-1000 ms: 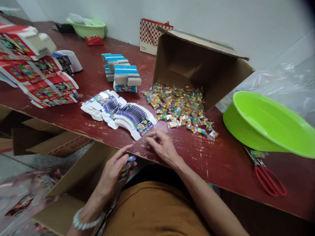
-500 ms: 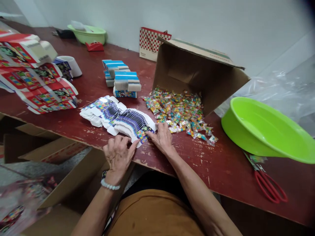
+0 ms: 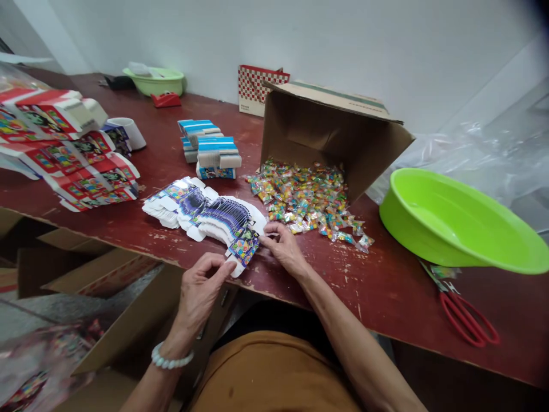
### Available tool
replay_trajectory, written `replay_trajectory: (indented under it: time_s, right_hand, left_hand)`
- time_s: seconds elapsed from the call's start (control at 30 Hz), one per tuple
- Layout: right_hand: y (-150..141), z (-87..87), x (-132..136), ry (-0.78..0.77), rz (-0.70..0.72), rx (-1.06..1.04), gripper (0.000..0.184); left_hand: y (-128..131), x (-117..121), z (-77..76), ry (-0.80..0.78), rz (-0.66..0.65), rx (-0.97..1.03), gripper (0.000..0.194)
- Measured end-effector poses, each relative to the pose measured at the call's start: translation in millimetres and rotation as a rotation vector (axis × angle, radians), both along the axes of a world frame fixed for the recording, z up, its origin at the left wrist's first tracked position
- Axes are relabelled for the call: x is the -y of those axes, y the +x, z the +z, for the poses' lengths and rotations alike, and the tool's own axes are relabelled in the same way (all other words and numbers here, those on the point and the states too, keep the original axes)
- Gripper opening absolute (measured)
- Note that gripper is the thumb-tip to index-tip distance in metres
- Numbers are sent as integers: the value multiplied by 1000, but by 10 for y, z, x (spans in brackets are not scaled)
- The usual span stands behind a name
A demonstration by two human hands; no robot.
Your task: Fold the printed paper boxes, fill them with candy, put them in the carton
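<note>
A fanned pile of flattened printed cartons (image 3: 223, 214), purple and white, lies on the red table in front of me. The nearest carton (image 3: 244, 246) sticks out from the pile towards the table's front edge. My left hand (image 3: 201, 286) pinches its white end flap between thumb and forefinger. At the carton's right side my right hand (image 3: 285, 249) has thumb and forefinger closed on its edge. Just beyond that hand, small clear bags of colourful candy (image 3: 304, 197) spill out of a cardboard box (image 3: 334, 114) tipped on its side.
Blue-topped carton stacks (image 3: 217, 151) stand behind the pile, with bundled red cartons (image 3: 86, 154) at left. A green basin (image 3: 454, 223) sits to the right, above red-handled scissors (image 3: 467, 317). Open cardboard boxes (image 3: 120, 320) are below the table's front edge.
My left hand has drawn back slightly and turned, now pinching the flap. The nearest carton sits further out from the fan. The view has shifted a little.
</note>
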State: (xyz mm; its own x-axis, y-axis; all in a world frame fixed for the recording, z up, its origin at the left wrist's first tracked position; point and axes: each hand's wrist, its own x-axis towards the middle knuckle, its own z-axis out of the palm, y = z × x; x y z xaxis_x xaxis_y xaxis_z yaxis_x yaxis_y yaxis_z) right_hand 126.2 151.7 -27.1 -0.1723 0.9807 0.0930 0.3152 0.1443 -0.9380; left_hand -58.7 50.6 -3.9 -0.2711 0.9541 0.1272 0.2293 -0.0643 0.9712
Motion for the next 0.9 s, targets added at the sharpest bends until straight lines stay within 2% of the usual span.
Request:
replay_trajectory:
  time_s: [0.1, 0.17, 0.23, 0.3, 0.37, 0.43, 0.5, 0.6, 0.77, 0.83, 0.9]
  right_hand:
    - [36, 56, 81, -76, 28, -125, 38]
    - [68, 132, 138, -108, 57, -190, 37]
    - [114, 230, 202, -125, 96, -288, 34]
    - [168, 336, 283, -139, 190, -391, 30]
    - [214, 433, 383, -172, 327, -439, 27]
    - [242, 509, 490, -222, 439, -427, 28]
    - [255, 559, 587, -264, 486, -430, 29]
    - [260, 591, 685, -329, 535, -452, 37]
    - [247, 583, 741, -379, 531, -508, 68]
    - [235, 565, 756, -353, 486, -522, 68]
    - [217, 535, 778, -345, 445, -520, 60]
  left_hand:
    - [1, 78, -9, -22, -34, 91, 22]
    - [8, 121, 19, -90, -98, 144, 23]
    - [26, 154, 93, -237, -239, 282, 26]
    - [62, 174, 191, -374, -430, 497, 50]
    - [121, 182, 270, -432, -606, 650, 69]
    - [197, 185, 299, -459, -733, 714, 68]
    - [273, 190, 281, -495, -817, 762, 62]
    - [357, 207, 233, -477, -794, 766, 57]
    - [408, 226, 256, -484, -610, 620, 43]
    - [421, 228, 284, -505, -522, 609, 37]
    - [441, 226, 297, -511, -458, 597, 34]
